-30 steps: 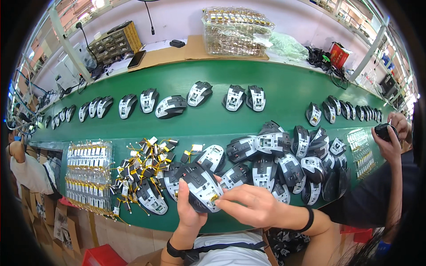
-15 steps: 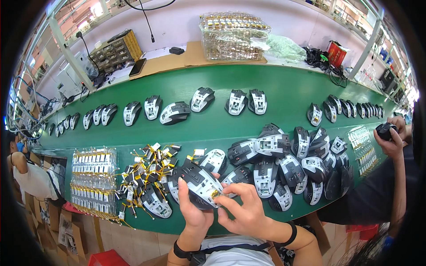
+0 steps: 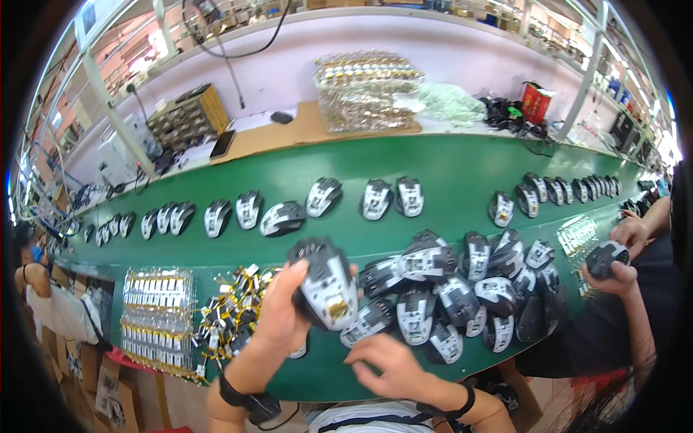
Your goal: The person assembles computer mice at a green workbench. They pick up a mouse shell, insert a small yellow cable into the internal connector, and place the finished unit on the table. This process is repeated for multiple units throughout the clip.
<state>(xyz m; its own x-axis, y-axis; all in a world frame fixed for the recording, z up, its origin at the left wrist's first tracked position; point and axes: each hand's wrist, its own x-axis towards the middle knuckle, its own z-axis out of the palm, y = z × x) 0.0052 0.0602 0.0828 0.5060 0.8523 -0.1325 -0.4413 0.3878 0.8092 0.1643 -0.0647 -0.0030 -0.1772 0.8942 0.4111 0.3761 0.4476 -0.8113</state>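
Observation:
A black and grey computer mouse shell (image 3: 328, 278) is raised over the near side of the bench in my left hand (image 3: 280, 310), fingers closed round its side and underside. A small yellow-gold part shows in the opening at its lower end. My right hand (image 3: 393, 366) is apart from it, lower and to the right, with loosely bent fingers and nothing visible in them. Beyond that hand lies a heap of similar mouse shells (image 3: 415, 314). Left of the held mouse is a loose pile of small batteries (image 3: 229, 314) with yellow tape and leads.
A clear tray of batteries (image 3: 157, 321) lies at the left. More mice (image 3: 247, 209) stand in a row across the green bench (image 3: 447, 173). Stacked clear trays (image 3: 368, 94) stand at the back. At right, a co-worker's hands hold another mouse (image 3: 606, 258) beside a clear tray (image 3: 577, 242).
My left hand has lifted the mouse up and away from my right hand, which has let go of it. The view has tilted up. The co-worker's mouse is lower and turned.

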